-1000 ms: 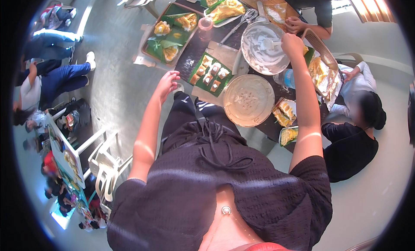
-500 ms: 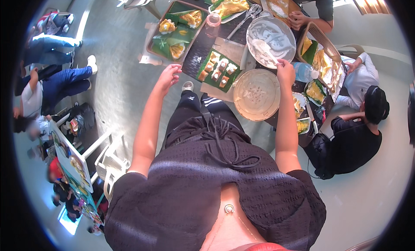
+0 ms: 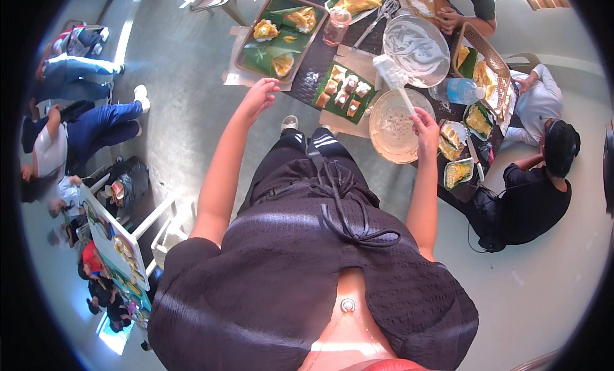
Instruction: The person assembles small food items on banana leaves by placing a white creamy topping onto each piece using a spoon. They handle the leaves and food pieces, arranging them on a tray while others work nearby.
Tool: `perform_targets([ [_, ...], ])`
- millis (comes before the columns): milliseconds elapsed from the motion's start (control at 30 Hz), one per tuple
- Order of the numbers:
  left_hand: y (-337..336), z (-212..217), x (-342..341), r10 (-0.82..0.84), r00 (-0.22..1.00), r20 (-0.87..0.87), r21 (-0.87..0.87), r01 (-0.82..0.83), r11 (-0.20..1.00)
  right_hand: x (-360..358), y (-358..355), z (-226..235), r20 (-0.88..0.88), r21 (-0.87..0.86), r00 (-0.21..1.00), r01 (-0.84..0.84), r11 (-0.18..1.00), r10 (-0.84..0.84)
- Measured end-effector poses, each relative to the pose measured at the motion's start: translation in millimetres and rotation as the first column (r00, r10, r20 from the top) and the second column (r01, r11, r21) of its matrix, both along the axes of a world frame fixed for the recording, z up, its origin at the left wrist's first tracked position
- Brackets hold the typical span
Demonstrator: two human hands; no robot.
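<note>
My right hand (image 3: 425,129) grips the pale handle of a spatula (image 3: 391,74), whose blade is thick with white cream. The blade hangs between a big bowl (image 3: 441,70) smeared with white cream and a beige bowl (image 3: 395,129) with light residue inside. To the left, a banana leaf (image 3: 366,104) carries several small golden pieces (image 3: 349,83), most with white cream on top. My left hand (image 3: 261,97) holds nothing; its fingers are loosely bent and apart, near the front corner of a leaf-lined tray (image 3: 242,51) with yellow filled items.
A pink jar (image 3: 336,27) and a whisk (image 3: 385,10) lie beyond the leaf. Right of the bowls are a water bottle (image 3: 463,91), a wicker basket (image 3: 501,83) and small food trays (image 3: 458,173). Another person's hand (image 3: 449,19) rests at the far side; a person in black (image 3: 537,201) sits at right.
My right hand has moved down and toward me, lifting the cream-laden spatula out of the large bowl. My left hand has shifted slightly right and up. The whole view has shifted a little.
</note>
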State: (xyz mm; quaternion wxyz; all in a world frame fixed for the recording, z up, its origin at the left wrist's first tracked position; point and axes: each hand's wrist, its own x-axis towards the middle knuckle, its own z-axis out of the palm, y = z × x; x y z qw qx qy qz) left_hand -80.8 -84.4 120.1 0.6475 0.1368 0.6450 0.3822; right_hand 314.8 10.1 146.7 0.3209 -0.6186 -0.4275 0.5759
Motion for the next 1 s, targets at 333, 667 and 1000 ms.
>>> perform_targets([
  [333,-25,-5,-21,-0.009,1.0,0.015,-0.016,0.009,1.0,-68,-44,-16,0.664,0.249,0.735,-0.385,0.889,0.133],
  [667,-46,-10,-32,0.031,0.999,0.022,0.002,-0.031,1.0,-93,-46,-12,0.827,0.26,0.552,-0.546,0.796,0.109],
  [1000,-52,-10,-32,0.046,0.999,0.022,-0.004,-0.046,0.999,-96,-48,-10,0.86,0.319,0.507,-0.619,0.718,0.055],
])
